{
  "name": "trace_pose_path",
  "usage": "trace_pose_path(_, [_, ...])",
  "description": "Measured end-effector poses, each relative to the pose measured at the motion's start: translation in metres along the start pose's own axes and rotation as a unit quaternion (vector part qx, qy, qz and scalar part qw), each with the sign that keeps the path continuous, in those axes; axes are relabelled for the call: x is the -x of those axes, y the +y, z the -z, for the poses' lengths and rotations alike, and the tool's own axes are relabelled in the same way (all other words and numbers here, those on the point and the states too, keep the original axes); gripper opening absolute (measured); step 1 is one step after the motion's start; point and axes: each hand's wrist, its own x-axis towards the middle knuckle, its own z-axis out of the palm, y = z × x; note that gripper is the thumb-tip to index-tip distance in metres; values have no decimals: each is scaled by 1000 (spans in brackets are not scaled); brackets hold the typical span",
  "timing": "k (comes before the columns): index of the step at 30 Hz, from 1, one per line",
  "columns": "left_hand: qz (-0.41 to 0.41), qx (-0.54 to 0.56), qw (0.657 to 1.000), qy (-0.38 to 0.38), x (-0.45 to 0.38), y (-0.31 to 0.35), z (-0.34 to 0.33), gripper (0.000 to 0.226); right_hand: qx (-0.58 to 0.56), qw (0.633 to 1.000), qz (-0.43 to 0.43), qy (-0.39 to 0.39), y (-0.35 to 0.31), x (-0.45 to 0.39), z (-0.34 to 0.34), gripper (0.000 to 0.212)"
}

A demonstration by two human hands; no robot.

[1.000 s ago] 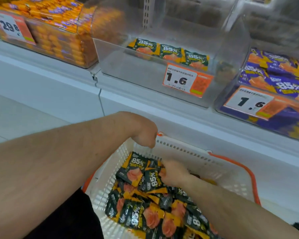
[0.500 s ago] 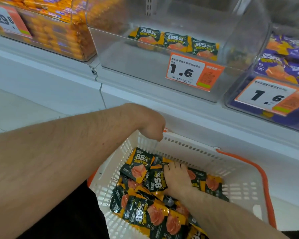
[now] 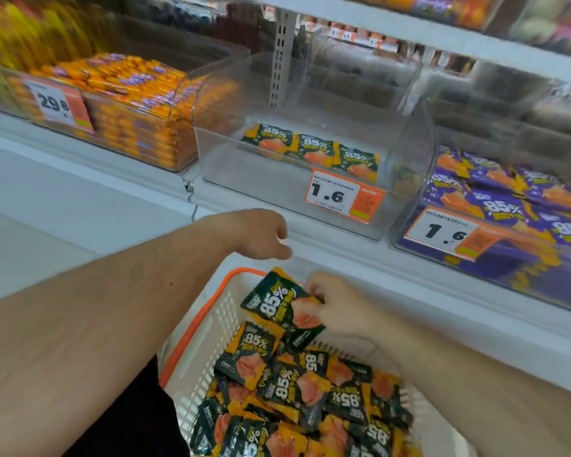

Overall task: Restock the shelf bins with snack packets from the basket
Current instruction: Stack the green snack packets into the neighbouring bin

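- The white basket (image 3: 192,344) sits low in front of me, full of green-and-orange snack packets (image 3: 297,387), so I reach them easily.
- My right hand (image 3: 338,305) pinches one packet (image 3: 277,305), lifted just above the pile.
- My left hand (image 3: 261,234) hangs over the basket rim, fingers loosely curled, holding nothing.
- Farther, the clear middle bin (image 3: 406,143) holds only three matching packets (image 3: 314,148); I judge mine goes there.

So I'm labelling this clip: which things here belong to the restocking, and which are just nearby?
In the job:
right hand gripping green packet
basket of packets
near-empty middle bin
left hand

Just nearby:
orange-packet bin
purple-packet bin
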Motion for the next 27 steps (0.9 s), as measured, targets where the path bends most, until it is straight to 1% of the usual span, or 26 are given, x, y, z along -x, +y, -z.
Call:
trace_pose_path(1, [6,83,994,64,3,-4,7,43,-45,999,12,24,-12,3,13,22])
trace_pose_path(2, [9,175,976,128,5,-6,13,39,-79,995,26,52,-21,4,24,22])
trace_pose_path(3, [9,256,949,185,10,-5,20,32,-109,990,39,78,-31,4,34,20])
trace_pose_path(5, [3,380,888,260,18,-3,33,22,-146,978,75,132,-51,9,51,19])
trace_pose_path(7, [-7,472,823,316,28,1,43,18,-149,962,107,201,-72,16,62,27])
trace_pose_path(8, [-7,501,793,345,30,-1,47,15,-145,953,121,236,-80,19,66,32])
trace_pose_path(9, [-5,518,768,376,31,-4,50,11,-133,942,143,271,-88,22,71,38])
trace_pose_path(10, [3,519,752,407,29,-8,53,6,-112,933,161,302,-95,23,75,41])
trace_pose_path(11, [15,495,751,436,28,-15,56,1,-93,925,181,321,-105,24,81,40])
trace_pose_path(12, [29,445,769,458,25,-21,57,7,-73,917,193,341,-113,21,89,36])
trace_pose_path(14, [50,327,816,474,21,-32,57,28,-50,906,192,374,-132,9,106,29])
trace_pose_path(16, [44,236,840,487,15,-38,55,42,-62,901,149,403,-145,-12,123,28])
trace_pose_path(18, [28,172,851,496,10,-41,51,48,-108,906,79,402,-151,-37,137,23])
trace_pose_path(19, [18,145,855,497,8,-43,50,51,-152,914,44,374,-153,-48,142,23])
trace_pose_path(20, [16,128,859,495,5,-44,48,53,-202,922,13,330,-154,-57,147,23])
trace_pose_path(21, [19,116,862,492,2,-46,46,54,-235,930,-12,282,-153,-67,150,21])
trace_pose_path(22, [24,107,867,487,0,-48,44,55,-245,937,-33,248,-151,-76,152,17])
trace_pose_path(25, [5,89,874,477,-3,-52,42,55,-179,962,-76,190,-146,-99,150,9])
trace_pose_path(27, [13,106,873,476,-2,-54,46,53,-145,974,-96,148,-145,-112,144,15])
